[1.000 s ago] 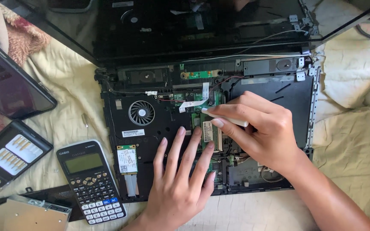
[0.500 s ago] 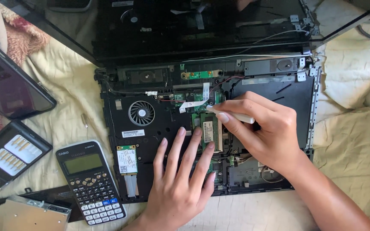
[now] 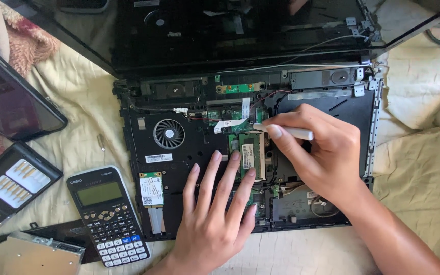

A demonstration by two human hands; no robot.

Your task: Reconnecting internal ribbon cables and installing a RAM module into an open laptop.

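An opened black laptop base (image 3: pixel 362 107) lies on a cream cloth, its board, round fan (image 3: pixel 168 133) and green memory module (image 3: pixel 249 155) exposed. My left hand (image 3: pixel 215 214) rests flat on the base with fingers spread, fingertips touching the memory module's lower edge. My right hand (image 3: pixel 317 150) pinches a thin white tool (image 3: pixel 294 133). Its tip sits at the module's upper right corner. A small green wireless card (image 3: pixel 151 189) lies loose at the base's lower left.
The laptop screen (image 3: pixel 220 30) is tilted back at the top. A black calculator (image 3: pixel 109 214), a bit case (image 3: pixel 14 181), a silver optical drive (image 3: pixel 31 254), a dark tablet (image 3: pixel 6 97) and a small metal bit (image 3: pixel 101 142) lie at the left on the cloth.
My right hand has slid slightly up and left, bringing the white tool's tip nearer the module's top. My left hand has stayed in place.
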